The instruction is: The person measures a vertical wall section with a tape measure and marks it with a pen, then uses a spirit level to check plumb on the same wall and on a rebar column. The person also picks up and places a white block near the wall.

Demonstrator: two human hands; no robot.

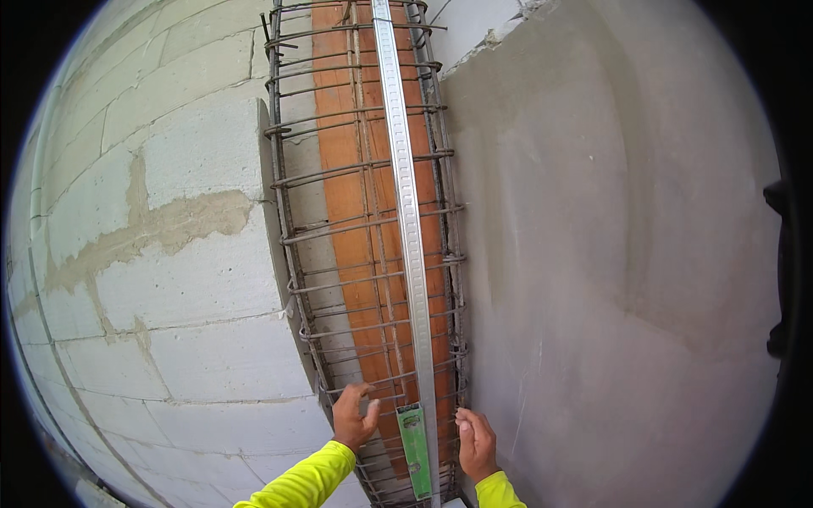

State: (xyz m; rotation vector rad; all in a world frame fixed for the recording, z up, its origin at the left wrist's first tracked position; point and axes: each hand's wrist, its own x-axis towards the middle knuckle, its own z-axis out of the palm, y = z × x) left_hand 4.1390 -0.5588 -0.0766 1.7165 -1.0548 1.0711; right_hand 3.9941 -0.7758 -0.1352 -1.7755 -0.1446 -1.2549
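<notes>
A long silvery metal profile (408,207) with a row of slots runs lengthwise over a cage of steel rebar (292,229). Against its lower end stands a green spirit level (415,453). My left hand (351,417) hovers left of the level by the cage's ties, thumb and forefinger apart, holding nothing. To the right of the profile is my right hand (477,444), its fingers loosely bent and apart from the level. Its fingertips are close to the cage's right bars; whether they touch is unclear.
Orange-brown boards (343,178) lie behind the cage. A wall of pale blocks (195,279) with smeared mortar rises at the left, its edge beside the cage. On the right stands a smooth grey plastered wall (584,254). Tie ends (267,30) stick out at the top.
</notes>
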